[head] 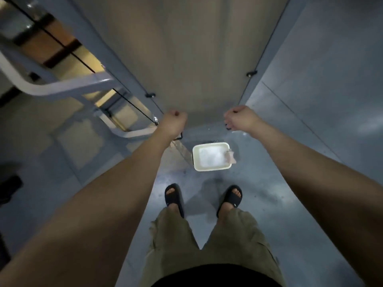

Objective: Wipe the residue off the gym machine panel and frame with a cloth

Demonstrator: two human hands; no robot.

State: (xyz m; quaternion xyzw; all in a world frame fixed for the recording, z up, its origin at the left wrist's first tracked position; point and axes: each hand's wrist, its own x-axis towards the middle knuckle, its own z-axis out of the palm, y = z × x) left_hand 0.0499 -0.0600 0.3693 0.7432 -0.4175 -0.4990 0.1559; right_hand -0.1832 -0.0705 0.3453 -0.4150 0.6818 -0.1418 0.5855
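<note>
The gym machine's large grey panel [186,59] rises in front of me, held by black clips along its grey frame [275,59]. My left hand [173,123] is balled into a fist at the panel's lower left corner and holds nothing I can see. My right hand [240,121] hangs at the panel's lower right corner, fingers loosely curled downward, also holding nothing. A pinkish cloth [230,157] is draped over the right rim of a white basin [211,168] of foamy water, which stands on the floor below the panel.
A white tubular machine frame [62,88] with black cables [128,102] stands to the left. My feet in black slides [174,198] stand on the wet grey floor [290,183] just behind the basin. A dark object [10,187] lies at the far left.
</note>
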